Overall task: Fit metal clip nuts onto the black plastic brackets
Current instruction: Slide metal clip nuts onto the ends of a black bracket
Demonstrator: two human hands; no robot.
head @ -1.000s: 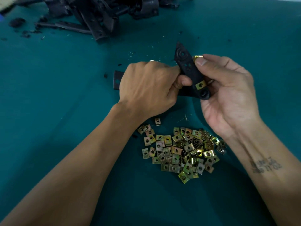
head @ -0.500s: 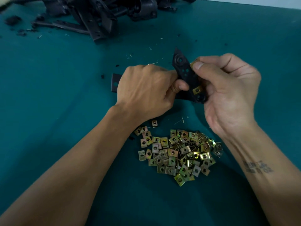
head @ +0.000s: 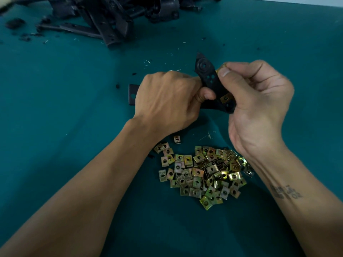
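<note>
A black plastic bracket [head: 209, 78] is held up above the teal table between both hands. My left hand [head: 167, 102] grips its lower arm, whose far end [head: 132, 97] sticks out to the left. My right hand [head: 258, 101] pinches a brass-coloured clip nut [head: 221, 68] against the bracket's right edge near the top. Another clip nut [head: 225, 98] sits on the bracket lower down. A pile of loose clip nuts [head: 202, 175] lies on the table below my hands.
A heap of black plastic brackets [head: 115, 17] lies at the back left of the teal table [head: 55, 108]. Small black crumbs [head: 14, 23] and pale shavings are scattered near it.
Both hands and the bracket have shifted slightly; my right thumb has pressed the upper clip nut closer against the bracket's edge.
</note>
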